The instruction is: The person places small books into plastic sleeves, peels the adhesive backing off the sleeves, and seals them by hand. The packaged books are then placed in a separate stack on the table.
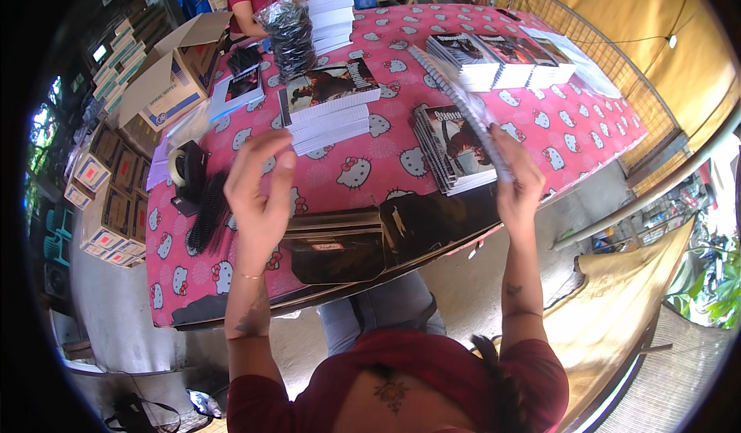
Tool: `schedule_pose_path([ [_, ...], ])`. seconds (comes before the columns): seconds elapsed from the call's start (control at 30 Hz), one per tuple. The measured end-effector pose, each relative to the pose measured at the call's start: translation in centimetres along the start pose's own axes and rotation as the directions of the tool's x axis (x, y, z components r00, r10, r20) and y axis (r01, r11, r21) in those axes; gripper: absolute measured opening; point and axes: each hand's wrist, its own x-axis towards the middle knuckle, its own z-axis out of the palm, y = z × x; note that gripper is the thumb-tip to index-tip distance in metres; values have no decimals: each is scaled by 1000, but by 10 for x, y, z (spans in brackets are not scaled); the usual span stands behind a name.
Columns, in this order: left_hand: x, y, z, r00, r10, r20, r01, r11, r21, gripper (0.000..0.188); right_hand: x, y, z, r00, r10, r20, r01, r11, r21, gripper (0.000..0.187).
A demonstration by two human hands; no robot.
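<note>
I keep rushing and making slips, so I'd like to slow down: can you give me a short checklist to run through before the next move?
1. Right hand gripping the booklet: ok, held near its lower end, tilted up.
2. Left hand free: ok, nothing seen in it.
3. Held booklet's pages undamaged: cannot tell, it is blurred and seen nearly edge-on.
4. Right side of the spiral-bound stack even: cannot tell, the held booklet partly covers it.
5. Black coils in sight: ok, they lie beside the tape dispenser, on the person's left.
</note>
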Motion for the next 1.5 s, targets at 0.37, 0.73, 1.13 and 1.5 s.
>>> schedule_pose_path([
  [0.37,36,-131,96,961,146,233,-192,963,190,27,-59,112,18,837,89,540,124,930,-345,62],
  [0.73,44,-163,103,929,187,320,-318,846,428,24,-58,10,50,948,93,305,-144,979,147,39],
  [1.13,10,11,-16,881,154,448,-226,968,112,16,-113,-43,105,719,371,588,-691,479,542,32],
  [1.5,-2,8,-37,877,129,462,-254,942,220,20,-104,-56,127,708,420,567,-705,448,549,24],
])
